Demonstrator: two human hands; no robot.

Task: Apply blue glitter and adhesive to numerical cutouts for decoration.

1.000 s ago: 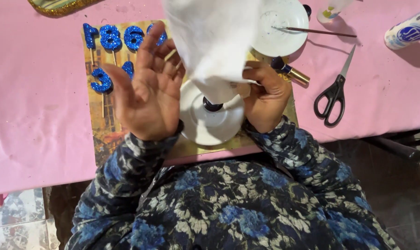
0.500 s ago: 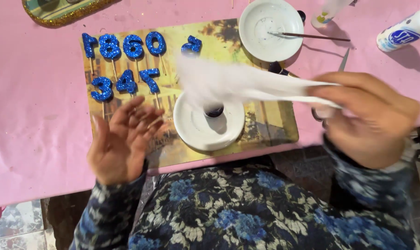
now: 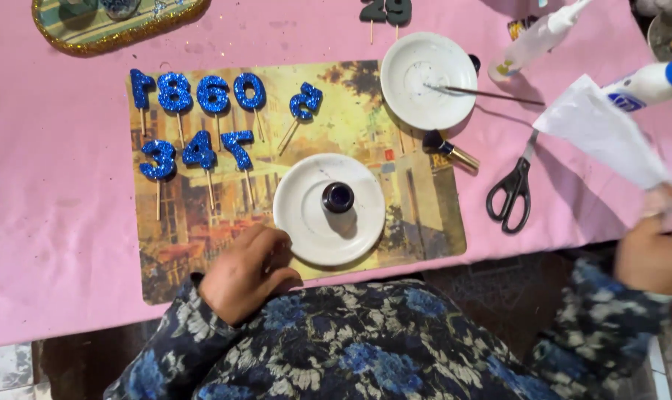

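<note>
White sheet point(image 3: 602, 133) pinched by right hand point(image 3: 658, 252) fingers

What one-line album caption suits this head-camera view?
Right hand lifts white paper off a pink table; left hand rests beside a white plate near blue glitter numbers.

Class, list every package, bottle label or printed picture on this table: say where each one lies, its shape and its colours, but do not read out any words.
Glue bottle: far right edge, lying down, white with blue cap and blue label.
Squeeze bottle: top right, lying slanted, whitish with a small yellow label.
Picture mat: centre of the pink table, rectangular, yellow-brown printed scene.
Paper sheet: white, in the right hand; no print visible.
</note>
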